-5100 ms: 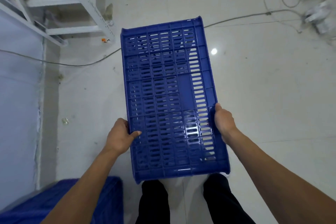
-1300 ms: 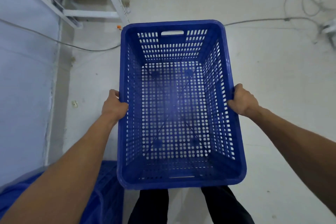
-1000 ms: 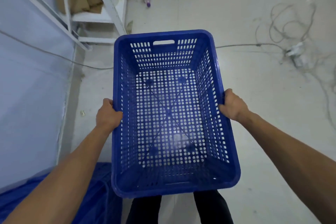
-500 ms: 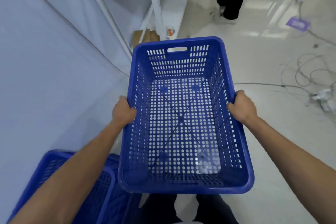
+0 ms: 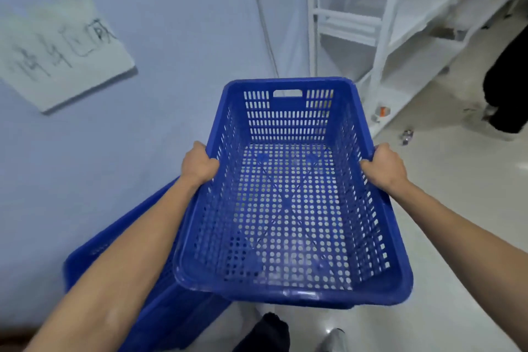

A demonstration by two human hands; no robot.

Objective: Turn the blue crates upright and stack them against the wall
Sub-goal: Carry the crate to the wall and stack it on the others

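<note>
I hold a blue perforated crate [image 5: 288, 208] upright in the air, its open side up, a handle slot in its far end wall. My left hand [image 5: 198, 164] grips its left rim and my right hand [image 5: 383, 166] grips its right rim. Below and to the left, another blue crate [image 5: 120, 240] stands on the floor against the pale blue wall [image 5: 171, 66], partly hidden by my left forearm and the held crate.
A white metal shelving frame [image 5: 377, 37] stands at the back right beside the wall. A paper sign [image 5: 57, 57] hangs on the wall at left. Another person's dark legs [image 5: 505, 88] are at the far right. Small litter [image 5: 407, 134] lies on the white floor.
Earlier the crate showed its slatted side; it now sits open side up. My view has swung left and up toward the wall, and the crate against the wall has come further into sight.
</note>
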